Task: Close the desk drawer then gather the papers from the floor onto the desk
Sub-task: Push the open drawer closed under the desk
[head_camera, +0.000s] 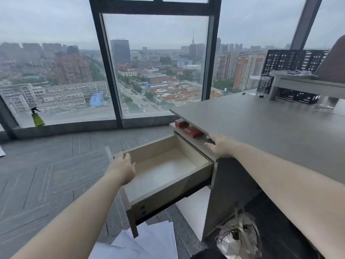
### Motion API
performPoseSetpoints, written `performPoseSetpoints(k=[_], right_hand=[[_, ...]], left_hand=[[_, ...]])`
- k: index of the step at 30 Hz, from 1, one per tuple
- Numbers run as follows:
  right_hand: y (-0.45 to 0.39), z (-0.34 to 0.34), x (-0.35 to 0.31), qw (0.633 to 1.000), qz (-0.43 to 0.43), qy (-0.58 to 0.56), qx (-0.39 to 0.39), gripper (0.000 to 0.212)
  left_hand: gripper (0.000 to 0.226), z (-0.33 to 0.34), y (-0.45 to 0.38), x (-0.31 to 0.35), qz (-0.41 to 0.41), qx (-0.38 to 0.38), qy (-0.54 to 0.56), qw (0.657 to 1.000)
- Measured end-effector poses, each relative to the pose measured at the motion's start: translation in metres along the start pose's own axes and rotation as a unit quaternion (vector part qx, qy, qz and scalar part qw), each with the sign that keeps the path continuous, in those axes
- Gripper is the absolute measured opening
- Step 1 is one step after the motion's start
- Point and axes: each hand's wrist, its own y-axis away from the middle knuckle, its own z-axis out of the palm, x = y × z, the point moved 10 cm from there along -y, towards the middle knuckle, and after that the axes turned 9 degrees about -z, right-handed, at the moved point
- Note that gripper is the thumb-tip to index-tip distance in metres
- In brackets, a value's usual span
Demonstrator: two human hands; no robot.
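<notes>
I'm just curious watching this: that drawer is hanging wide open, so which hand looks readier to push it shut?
The left hand, probably. It already rests on the front panel of the open drawer, right where a push would slide it in. The right hand sits at the desk edge beside the shelf, off the drawer.

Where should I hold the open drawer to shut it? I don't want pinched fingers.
Press flat on the outer face of the drawer front panel, where the left hand rests, pushing from the floor side toward the desk. It stands pulled far out; fingers curled over the rim or sides risk getting caught.
</notes>
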Motion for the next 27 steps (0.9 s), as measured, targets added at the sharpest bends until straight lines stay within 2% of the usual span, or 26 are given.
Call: performPoseSetpoints(k=[5,9,16,22,25,27], right_hand=[[-0.008,0.000,-0.001,1.000,0.022,0.016,-0.001,0.067],[-0.010,-0.001,-0.005,1.000,0.023,0.021,0.000,0.068],[-0.023,-0.008,-0.009,0.999,0.008,-0.036,0.004,0.063],[-0.039,-0.009,-0.001,0.997,-0.016,-0.076,0.013,0.057],[-0.049,-0.010,0.006,0.994,-0.033,-0.097,0.027,0.054],[-0.056,-0.010,0.011,0.992,-0.037,-0.120,0.032,0.054]], left_hand=[[0.060,0.018,-0.003,-0.049,-0.131,-0.029,0.046,0.990],[0.042,0.022,-0.008,-0.052,-0.154,-0.024,0.126,0.980],[0.030,0.024,-0.020,-0.042,-0.086,-0.026,0.219,0.972],[0.045,0.038,-0.029,0.007,-0.014,-0.073,0.314,0.947],[0.045,0.050,-0.047,0.027,-0.015,-0.069,0.292,0.954],[0.053,0.059,-0.060,0.038,-0.024,-0.081,0.280,0.956]])
